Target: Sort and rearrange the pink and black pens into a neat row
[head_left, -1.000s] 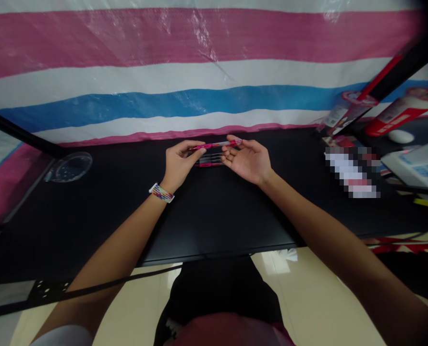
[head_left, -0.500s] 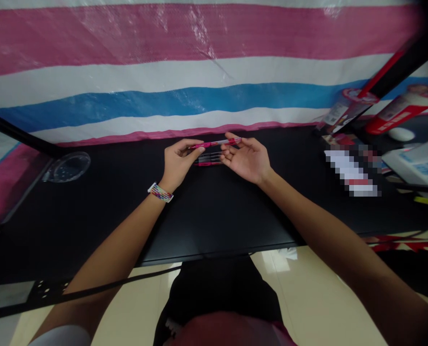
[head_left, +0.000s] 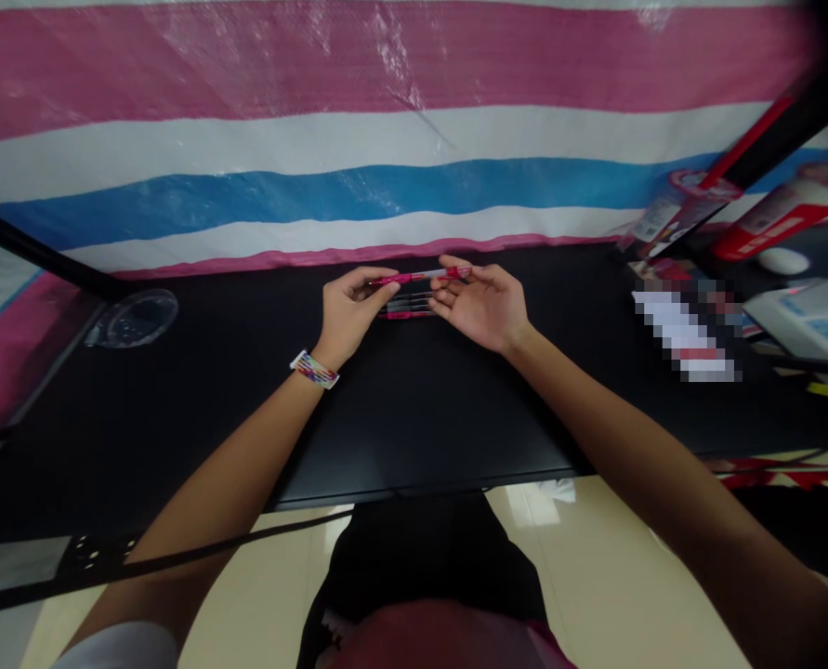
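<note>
A pink pen with a pale, see-through middle (head_left: 424,275) is held level above the far part of the black table (head_left: 414,409). My left hand (head_left: 349,314) pinches its left end between thumb and fingers. At its right end, my right hand (head_left: 487,305) holds the pen by thumb and fingertips, palm turned up and the lower fingers loosely curled. Just below and behind the hands, several slim pens (head_left: 408,313) lie side by side on the table. Their ends are partly hidden by my fingers.
A clear round plastic lid (head_left: 138,319) lies at the left. On the right stand a plastic cup (head_left: 678,212) and a red-and-white cup (head_left: 780,216), with a white rounded object (head_left: 782,261) and a blurred-out packet (head_left: 685,334). A striped sheet (head_left: 386,139) hangs behind the table.
The whole view has shifted slightly, so hands and objects sit a little farther right. Both hands keep nearly the same grip on the pen.
</note>
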Demonstrator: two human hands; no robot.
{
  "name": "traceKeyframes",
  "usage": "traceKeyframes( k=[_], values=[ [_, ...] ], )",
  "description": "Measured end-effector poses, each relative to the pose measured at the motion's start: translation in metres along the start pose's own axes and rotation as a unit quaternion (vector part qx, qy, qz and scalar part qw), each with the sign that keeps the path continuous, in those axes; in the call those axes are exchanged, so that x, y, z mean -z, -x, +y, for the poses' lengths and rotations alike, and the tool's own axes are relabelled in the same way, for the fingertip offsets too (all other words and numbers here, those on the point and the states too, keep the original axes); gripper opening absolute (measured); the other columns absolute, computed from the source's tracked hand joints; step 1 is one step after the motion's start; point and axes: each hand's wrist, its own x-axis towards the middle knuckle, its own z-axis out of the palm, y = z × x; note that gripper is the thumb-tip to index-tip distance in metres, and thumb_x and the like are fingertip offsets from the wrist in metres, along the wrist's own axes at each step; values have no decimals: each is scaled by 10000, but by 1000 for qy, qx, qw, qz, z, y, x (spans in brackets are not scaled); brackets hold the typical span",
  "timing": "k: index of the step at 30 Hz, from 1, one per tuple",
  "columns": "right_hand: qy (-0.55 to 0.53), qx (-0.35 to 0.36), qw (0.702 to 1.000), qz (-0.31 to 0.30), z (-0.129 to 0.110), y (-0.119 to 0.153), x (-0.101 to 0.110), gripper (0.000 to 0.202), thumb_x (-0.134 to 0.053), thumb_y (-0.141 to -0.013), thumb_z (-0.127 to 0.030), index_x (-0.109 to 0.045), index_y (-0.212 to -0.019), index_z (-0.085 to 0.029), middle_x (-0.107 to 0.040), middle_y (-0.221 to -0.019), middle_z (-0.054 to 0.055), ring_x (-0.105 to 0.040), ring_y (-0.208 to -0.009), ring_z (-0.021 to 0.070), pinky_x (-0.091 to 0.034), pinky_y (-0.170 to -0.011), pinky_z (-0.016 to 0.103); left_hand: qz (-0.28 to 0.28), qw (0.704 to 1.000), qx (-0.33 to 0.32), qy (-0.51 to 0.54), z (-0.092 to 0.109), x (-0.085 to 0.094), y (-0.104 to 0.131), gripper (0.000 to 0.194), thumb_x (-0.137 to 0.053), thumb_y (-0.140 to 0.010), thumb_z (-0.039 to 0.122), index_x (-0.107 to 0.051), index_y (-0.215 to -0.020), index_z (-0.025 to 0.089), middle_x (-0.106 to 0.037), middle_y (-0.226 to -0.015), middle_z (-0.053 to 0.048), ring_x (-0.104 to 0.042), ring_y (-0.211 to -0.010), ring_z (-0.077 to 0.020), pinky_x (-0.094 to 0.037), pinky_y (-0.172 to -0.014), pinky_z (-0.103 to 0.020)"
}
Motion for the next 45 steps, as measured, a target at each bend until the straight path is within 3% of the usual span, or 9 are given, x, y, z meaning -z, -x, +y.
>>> traceKeyframes(
  k=[5,8,11,15,18,22,34,41,45],
  values=[
    [70,24,997,-21,-4,-1,3,441,-718,-921,-581,-835,-1214,-272,-853,-1119,75,-776,-939,250,-673,-961,473,2,999,-16,-30,0,3,-2,159,-890,-959,318,-883,-1095,236,-892,-1130,-68,-839,-1067,-230,-683,-1002,-391],
    [201,77,976,23,-4,-2,9,389,-812,-915,-569,-861,-1154,-267,-855,-1050,70,-750,-796,226,-674,-803,439,2,998,-26,-61,-1,5,-2,162,-880,-966,329,-890,-1105,248,-892,-1146,-64,-837,-1062,-234,-680,-1026,-410],
    [346,170,920,70,-1,-4,16,251,-866,-908,-455,-882,-1065,-259,-850,-967,52,-736,-762,215,-665,-813,439,-13,995,-34,-91,-3,7,-2,159,-860,-977,323,-899,-1120,268,-892,-1158,-60,-833,-1064,-238,-676,-1035,-419],
    [476,260,836,81,0,-10,24,170,-779,-965,-329,-878,-1092,-271,-876,-1111,56,-801,-1019,277,-651,-1003,506,-22,991,-9,-130,-9,9,-3,191,-805,-1014,325,-892,-1176,274,-895,-1190,-52,-823,-1012,-223,-672,-1005,-406],
    [579,282,761,74,1,-17,31,179,-727,-986,-232,-874,-1078,-279,-884,-1123,51,-791,-1104,310,-620,-1080,548,-20,984,-3,-177,-14,12,-4,174,-797,-1019,311,-899,-1157,281,-898,-1169,-45,-815,-1011,-235,-659,-1023,-428],
    [640,258,722,46,6,-26,41,234,-688,-1012,-184,-882,-1124,-253,-887,-1185,76,-794,-1150,334,-596,-1116,556,-31,970,13,-242,-21,16,-6,190,-790,-1015,252,-910,-1153,301,-901,-1173,-43,-814,-1089,-276,-626,-1096,-501],
    [681,231,694,25,10,-20,41,349,-580,-1011,-174,-901,-1147,-197,-885,-1211,102,-791,-1161,344,-595,-1137,557,-80,954,23,-288,-30,19,-8,285,-698,-1040,177,-904,-1192,301,-891,-1194,-51,-816,-1103,-258,-614,-1098,-484],
    [652,222,725,25,12,-22,47,300,-639,-962,-225,-898,-1109,-251,-879,-1193,101,-768,-1160,383,-567,-1161,641,-71,963,-2,-259,-42,20,-9,249,-723,-1009,218,-917,-1131,315,-887,-1139,-63,-787,-1098,-307,-567,-1155,-589],
    [573,216,784,100,13,-26,50,287,-655,-948,-268,-889,-1115,-274,-879,-1216,74,-788,-1172,350,-578,-1171,606,-40,978,-5,-207,-42,21,-8,301,-742,-1004,238,-887,-1257,316,-824,-1300,-79,-747,-1253,-302,-542,-1240,-565]
  ],
)
